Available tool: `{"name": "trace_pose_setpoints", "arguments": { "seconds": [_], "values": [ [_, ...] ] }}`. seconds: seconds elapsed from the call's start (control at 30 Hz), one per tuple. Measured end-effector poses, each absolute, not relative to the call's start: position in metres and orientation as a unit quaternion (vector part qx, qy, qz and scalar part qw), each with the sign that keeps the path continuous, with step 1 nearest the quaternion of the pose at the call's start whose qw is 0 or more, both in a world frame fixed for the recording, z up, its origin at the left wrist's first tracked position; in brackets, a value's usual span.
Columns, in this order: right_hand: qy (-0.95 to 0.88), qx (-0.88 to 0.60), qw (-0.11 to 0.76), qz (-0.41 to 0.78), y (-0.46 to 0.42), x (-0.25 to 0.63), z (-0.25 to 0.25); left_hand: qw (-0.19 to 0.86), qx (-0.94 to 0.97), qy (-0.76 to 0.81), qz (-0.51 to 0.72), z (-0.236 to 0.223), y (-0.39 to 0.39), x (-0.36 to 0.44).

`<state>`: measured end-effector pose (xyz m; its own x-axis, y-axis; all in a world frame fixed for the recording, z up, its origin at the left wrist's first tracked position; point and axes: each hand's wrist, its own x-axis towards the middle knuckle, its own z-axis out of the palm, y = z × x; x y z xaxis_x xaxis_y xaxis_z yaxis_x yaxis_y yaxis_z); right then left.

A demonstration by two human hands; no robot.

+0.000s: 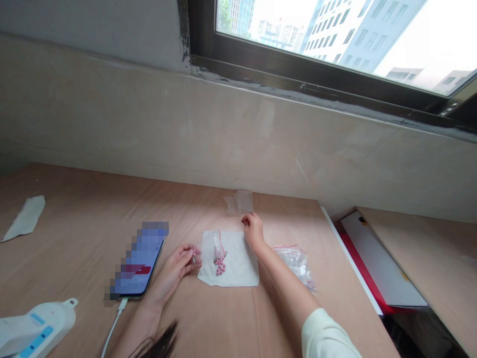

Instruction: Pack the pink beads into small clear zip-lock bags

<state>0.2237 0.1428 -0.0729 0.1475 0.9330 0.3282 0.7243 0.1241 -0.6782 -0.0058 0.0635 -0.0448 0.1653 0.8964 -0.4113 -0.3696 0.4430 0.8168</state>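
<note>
My left hand (pixel 183 259) is closed in a pinch on some small pink beads (pixel 194 252), just left of a white tissue (pixel 238 271). On the tissue lies a cluster of pink beads (pixel 220 268) beside a small clear zip bag (pixel 217 243) with a red seal line. My right hand (pixel 254 229) reaches over the tissue's far right corner, fingers pinched together. What they hold, if anything, is too small to make out. Just beyond those fingers, small clear plastic bags (pixel 244 201) lie flat near the wall.
Right of my right forearm sits a larger clear bag (pixel 294 263) with pink bits in it. A phone (pixel 143 263) on a white cable (pixel 116 320), a white power strip (pixel 48 328) and a folded tissue (pixel 26 218) are at left. The desk's right edge borders a gap with a white-and-red box (pixel 383 263).
</note>
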Motion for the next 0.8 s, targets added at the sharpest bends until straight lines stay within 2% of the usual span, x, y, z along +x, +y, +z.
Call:
{"name": "trace_pose_setpoints", "arguments": {
  "seconds": [0.17, 0.33, 0.5, 0.67, 0.8],
  "values": [
    [-0.648, -0.679, 0.323, 0.124, 0.147, 0.223, -0.065, 0.705, 0.282, 0.47, 0.45, -0.04, 0.062, -0.001],
    [-0.628, -0.695, 0.314, 0.151, 0.14, 0.218, -0.048, 0.704, 0.276, 0.471, 0.454, -0.038, 0.06, -0.001],
    [-0.613, -0.613, 0.386, 0.315, 0.1, 0.199, -0.009, 0.703, 0.289, 0.465, 0.454, -0.03, 0.056, 0.001],
    [-0.58, -0.599, 0.369, 0.412, 0.071, 0.183, 0.01, 0.71, 0.288, 0.456, 0.454, -0.02, 0.051, 0.007],
    [-0.526, -0.542, 0.373, 0.539, 0.066, 0.182, 0.011, 0.711, 0.29, 0.452, 0.454, -0.021, 0.047, 0.01]
  ]
}}
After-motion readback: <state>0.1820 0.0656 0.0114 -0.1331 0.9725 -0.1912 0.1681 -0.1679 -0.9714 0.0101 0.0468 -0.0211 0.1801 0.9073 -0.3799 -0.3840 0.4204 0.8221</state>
